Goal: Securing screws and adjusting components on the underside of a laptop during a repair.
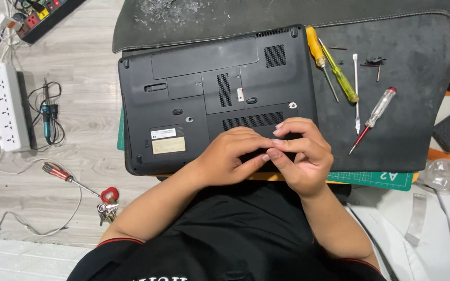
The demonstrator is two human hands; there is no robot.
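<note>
Honestly, with your left hand and right hand pinched together over the near edge of the upside-down black laptop on the dark mat, I can't tell what they're gripping, so anything tiny could slip and vanish into your lap.

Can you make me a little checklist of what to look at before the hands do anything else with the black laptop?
1. Laptop lies bottom-up, flat on the dark mat: ok.
2. Left hand and right hand meet at the near edge: ok.
3. Something pinched between the fingers: cannot tell.
4. Screwdrivers within reach on the mat: ok.
5. Bottom covers all on: ok.
6. Screws out: cannot tell.
</note>
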